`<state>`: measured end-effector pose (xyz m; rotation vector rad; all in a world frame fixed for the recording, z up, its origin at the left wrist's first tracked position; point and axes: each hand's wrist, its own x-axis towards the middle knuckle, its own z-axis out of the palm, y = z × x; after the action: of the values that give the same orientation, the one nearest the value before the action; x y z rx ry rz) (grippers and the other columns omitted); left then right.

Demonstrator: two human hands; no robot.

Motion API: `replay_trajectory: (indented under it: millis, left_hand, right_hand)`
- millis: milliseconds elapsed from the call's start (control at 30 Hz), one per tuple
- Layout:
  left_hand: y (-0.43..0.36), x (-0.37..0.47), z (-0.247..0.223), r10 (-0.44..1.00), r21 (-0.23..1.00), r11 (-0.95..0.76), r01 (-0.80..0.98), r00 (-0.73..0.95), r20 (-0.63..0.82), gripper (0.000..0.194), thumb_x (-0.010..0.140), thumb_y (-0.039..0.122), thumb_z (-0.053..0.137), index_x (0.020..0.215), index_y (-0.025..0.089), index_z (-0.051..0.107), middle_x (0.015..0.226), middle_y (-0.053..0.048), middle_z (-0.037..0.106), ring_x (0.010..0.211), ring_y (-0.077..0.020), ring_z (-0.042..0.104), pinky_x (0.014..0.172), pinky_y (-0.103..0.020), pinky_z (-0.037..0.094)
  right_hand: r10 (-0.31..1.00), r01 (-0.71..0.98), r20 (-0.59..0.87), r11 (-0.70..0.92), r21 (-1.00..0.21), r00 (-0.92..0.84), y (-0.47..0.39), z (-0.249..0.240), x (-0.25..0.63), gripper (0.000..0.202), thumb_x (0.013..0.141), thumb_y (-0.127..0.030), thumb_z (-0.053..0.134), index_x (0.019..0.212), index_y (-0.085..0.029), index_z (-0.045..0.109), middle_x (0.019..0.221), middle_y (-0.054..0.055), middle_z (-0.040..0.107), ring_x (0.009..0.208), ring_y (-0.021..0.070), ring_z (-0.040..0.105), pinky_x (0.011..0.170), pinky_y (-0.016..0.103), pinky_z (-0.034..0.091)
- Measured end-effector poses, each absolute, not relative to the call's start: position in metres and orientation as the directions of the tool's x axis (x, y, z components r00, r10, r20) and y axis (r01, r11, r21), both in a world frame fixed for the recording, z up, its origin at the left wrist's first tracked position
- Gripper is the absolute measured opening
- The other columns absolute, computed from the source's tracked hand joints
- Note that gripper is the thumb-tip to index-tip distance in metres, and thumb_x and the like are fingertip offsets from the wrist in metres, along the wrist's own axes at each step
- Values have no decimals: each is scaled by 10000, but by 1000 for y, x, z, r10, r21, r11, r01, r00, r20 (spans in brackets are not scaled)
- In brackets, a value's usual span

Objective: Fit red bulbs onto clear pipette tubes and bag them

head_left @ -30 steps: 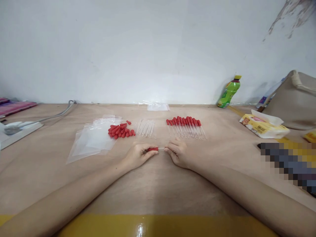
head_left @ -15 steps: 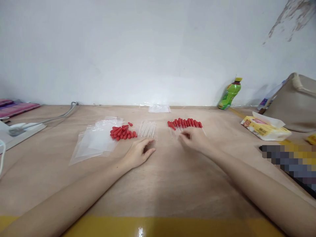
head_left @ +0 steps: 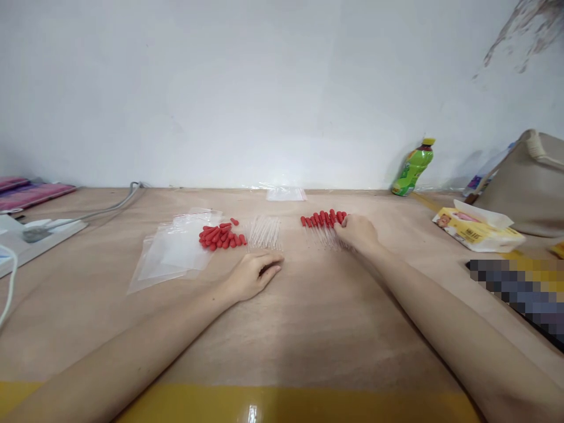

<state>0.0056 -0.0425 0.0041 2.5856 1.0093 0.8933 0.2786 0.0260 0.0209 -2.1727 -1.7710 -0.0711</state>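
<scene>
On the brown tabletop my left hand [head_left: 256, 275] rests with its thumb and fingers apart, holding nothing. Just beyond it lie a bundle of thin clear tubes [head_left: 264, 232] and a heap of loose red rubber bulbs [head_left: 220, 236]. Further right, several droppers [head_left: 324, 220], clear tubes with red bulbs on top, lie side by side in a row. My right hand [head_left: 359, 232] is at the right end of this row, its fingers curled in against the droppers there. It covers some of them, and its fingertips are partly hidden.
Clear plastic bags [head_left: 174, 247] lie left of the bulbs, and another bag [head_left: 286, 194] is by the wall. A green bottle [head_left: 413, 167], tissue pack [head_left: 478, 229] and beige bag [head_left: 529, 182] stand at right. A cable [head_left: 110, 205] runs along the left.
My right hand has moved right and slightly away from me, from the front of the dropper row to its right end. The left hand stays nearly in place.
</scene>
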Motion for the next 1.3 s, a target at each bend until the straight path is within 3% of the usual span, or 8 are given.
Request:
replay_trajectory:
  millis: [233,367,533,733,1033,1167,1300]
  left_hand:
    - [-42,6,5,666,405,-746,528,586,462,239,845,215,467,1016,167,628,985,-80,654,931,-191,591,846,-336,455]
    - [-43,7,5,663,402,-748,528,589,462,237,844,208,469,1015,158,626,987,-81,651,931,-188,587,846,-329,455]
    - [-44,7,6,667,403,-745,531,594,450,235,847,203,466,1018,160,623,991,-78,650,927,-187,585,847,-330,453]
    - [-44,7,6,647,379,-762,525,597,474,227,848,192,461,1008,178,621,973,-58,652,918,-180,589,830,-315,460]
    - [-45,8,5,655,375,-755,537,600,459,220,849,202,460,999,172,618,951,-59,651,893,-173,586,811,-298,453]
    - [-45,6,11,697,362,-705,609,504,509,177,825,227,497,929,179,632,879,-45,654,819,-165,582,759,-285,447]
    - [-26,-11,32,749,245,-546,801,335,572,183,813,269,483,751,170,624,791,-50,627,806,-190,554,760,-311,415]
  right_hand:
    - [939,974,284,-147,-172,192,15,33,269,275,767,-337,441,746,-163,652,767,121,648,770,241,607,595,289,403]
    - [950,958,310,46,-282,46,7,36,240,248,775,-341,454,671,-188,619,723,69,644,720,204,598,592,273,398]
    - [948,884,290,245,-399,-132,17,25,190,178,736,-303,518,719,-169,633,786,86,663,787,197,601,657,261,414]
    - [978,882,198,150,-446,-66,36,17,158,311,730,-433,540,765,-144,651,811,113,665,812,218,607,676,272,434]
    - [992,887,110,109,-449,-66,39,19,162,207,720,-253,520,739,-110,668,722,139,664,734,230,621,600,266,431]
    - [993,884,106,102,-457,-59,36,22,171,177,700,-219,512,637,-112,638,637,128,639,645,213,605,535,254,403]
    - [981,873,175,155,-463,-82,22,24,184,178,732,-226,486,612,-146,589,662,96,630,678,192,589,563,247,388]
